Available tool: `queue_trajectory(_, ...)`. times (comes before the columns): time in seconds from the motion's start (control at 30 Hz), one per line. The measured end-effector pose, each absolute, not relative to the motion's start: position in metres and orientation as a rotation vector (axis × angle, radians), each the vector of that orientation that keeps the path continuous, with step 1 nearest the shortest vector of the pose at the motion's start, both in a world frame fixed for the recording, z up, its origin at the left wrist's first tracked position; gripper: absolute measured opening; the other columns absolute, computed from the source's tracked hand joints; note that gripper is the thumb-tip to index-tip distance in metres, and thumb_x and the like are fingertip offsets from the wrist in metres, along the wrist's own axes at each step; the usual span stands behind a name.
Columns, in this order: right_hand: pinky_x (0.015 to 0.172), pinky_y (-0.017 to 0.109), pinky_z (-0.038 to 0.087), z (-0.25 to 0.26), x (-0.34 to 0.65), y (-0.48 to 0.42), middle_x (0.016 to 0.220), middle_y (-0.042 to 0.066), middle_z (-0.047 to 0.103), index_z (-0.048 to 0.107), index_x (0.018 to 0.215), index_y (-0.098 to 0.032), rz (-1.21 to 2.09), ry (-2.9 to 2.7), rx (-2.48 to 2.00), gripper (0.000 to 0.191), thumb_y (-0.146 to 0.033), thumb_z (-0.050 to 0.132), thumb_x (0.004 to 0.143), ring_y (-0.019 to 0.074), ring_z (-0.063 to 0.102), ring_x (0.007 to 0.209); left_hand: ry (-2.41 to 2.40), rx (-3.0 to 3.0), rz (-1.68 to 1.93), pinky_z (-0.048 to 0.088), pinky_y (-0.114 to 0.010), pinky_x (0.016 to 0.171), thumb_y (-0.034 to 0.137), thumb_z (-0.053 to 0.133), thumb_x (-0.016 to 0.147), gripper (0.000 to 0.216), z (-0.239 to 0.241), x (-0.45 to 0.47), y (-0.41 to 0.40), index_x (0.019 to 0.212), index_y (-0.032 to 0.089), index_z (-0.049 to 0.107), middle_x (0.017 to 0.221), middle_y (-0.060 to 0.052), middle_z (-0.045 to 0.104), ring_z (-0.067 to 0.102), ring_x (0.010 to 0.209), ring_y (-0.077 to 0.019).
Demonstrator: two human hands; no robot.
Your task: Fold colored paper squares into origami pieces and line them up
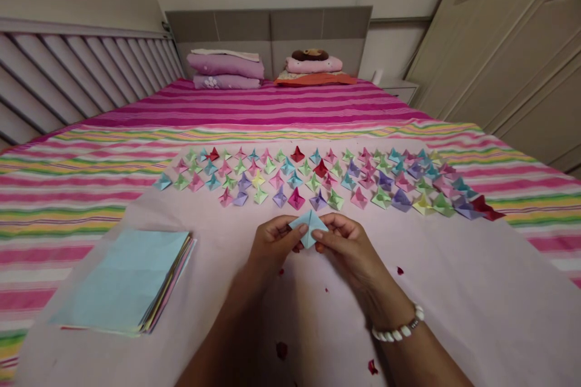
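A folded light-blue origami paper (310, 221), diamond-shaped with a crease down its middle, is pinched between both hands above the pale sheet. My left hand (276, 242) is closed on its left side, the thumb lying across the front. On the right side, my right hand (342, 242) grips it in the same way, thumb on the front and fingers behind. The fingers behind the paper are partly hidden. Just beyond the hands stand rows of small folded paper boats (296, 198) in pink, green, blue, purple, yellow and red.
A stack of square coloured papers (122, 278), light blue on top, lies to the left. Small dark-red scraps (373, 367) are scattered near my arms. The pale sheet (454, 302) covers part of a striped bedspread (59, 193). Folded bedding (227, 69) is piled by the headboard (245, 27).
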State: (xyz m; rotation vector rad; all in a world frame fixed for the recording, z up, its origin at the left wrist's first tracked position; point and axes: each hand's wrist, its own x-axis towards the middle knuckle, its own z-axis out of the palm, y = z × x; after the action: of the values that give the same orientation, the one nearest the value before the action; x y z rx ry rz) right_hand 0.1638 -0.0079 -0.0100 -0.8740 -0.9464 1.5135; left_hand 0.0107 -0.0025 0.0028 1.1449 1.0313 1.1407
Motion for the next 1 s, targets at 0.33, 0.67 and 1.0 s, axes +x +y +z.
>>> queue_trajectory(0.33,0.049,0.022,0.041,-0.006,0.1625,-0.0072,0.05,-0.003,0.063,0.073,0.066,-0.019,1.462,-0.849,-0.887,0.009,-0.018,0.079,0.059,0.0082,0.052,0.044,0.864,1.143,1.061,0.048,-0.027,0.057,0.031,0.071,0.075,0.026,-0.0017,0.0069,-0.0026,0.096,0.016,0.075,0.06,-0.002,0.068,0.062,0.058,-0.0147)
queue_trajectory(0.67,0.054,0.025,0.044,-0.0049,0.1648,-0.0098,0.061,-0.001,0.066,0.073,0.068,-0.02,1.462,-0.893,-0.85,0.012,-0.013,0.068,0.061,0.0107,0.054,0.051,0.785,1.172,1.062,0.048,-0.029,0.07,0.025,0.061,0.082,0.02,-0.0073,0.0019,-0.0056,0.093,0.018,0.076,0.074,-0.005,0.071,0.062,0.07,-0.0162)
queue_trajectory(1.0,0.056,0.026,0.044,-0.0097,0.1633,-0.0082,0.059,-0.001,0.063,0.071,0.083,-0.019,1.448,-0.988,-0.86,0.02,-0.033,0.075,0.07,0.0127,0.055,0.054,0.942,1.146,1.172,0.04,-0.022,0.053,0.027,0.081,0.063,0.025,-0.0012,0.0112,-0.0031,0.084,0.016,0.072,0.053,0.004,0.059,0.051,0.052,-0.0087)
